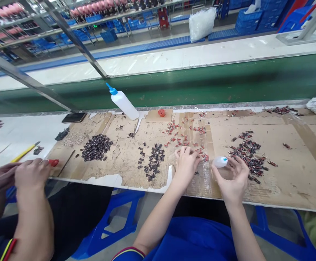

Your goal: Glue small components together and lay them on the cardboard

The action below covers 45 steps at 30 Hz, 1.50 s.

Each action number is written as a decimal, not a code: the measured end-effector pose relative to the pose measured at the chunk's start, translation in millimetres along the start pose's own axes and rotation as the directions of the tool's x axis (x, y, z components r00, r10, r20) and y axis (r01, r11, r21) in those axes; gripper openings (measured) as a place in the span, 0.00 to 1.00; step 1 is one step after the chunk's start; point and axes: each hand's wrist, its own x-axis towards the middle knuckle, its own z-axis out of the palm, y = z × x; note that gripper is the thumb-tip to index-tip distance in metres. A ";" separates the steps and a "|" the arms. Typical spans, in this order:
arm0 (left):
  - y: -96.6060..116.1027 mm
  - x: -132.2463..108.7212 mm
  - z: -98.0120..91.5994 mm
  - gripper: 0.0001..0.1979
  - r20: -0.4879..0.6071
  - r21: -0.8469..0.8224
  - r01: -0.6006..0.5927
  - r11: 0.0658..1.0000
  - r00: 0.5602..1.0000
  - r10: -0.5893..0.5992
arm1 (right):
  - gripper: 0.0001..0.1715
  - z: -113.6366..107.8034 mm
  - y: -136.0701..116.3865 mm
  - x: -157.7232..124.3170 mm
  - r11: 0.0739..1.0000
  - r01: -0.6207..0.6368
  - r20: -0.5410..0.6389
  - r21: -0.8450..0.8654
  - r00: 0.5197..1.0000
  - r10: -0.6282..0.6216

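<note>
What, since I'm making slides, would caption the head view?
Right hand holding a blue-tipped bottle, left hand at scattered red parts on cardboard.

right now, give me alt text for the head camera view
A person's right hand holds a small blue-tipped bottle; the left hand is beside scattered red parts on a cardboard-covered bench. A darker pile lies near the bottle, and a co-worker's hands are at far left.

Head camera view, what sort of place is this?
Probably a factory assembly floor: heaps of small dark parts lie on a cardboard-covered workbench, with blue plastic crates and rows of pink items beyond.
</note>
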 end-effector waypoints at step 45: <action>-13.2 -68.3 -4.3 0.06 -0.057 -0.465 0.051 0.884 0.995 -0.087 | 0.20 0.4 -36.8 -35.0 0.799 -0.573 0.407 0.181 0.783 0.470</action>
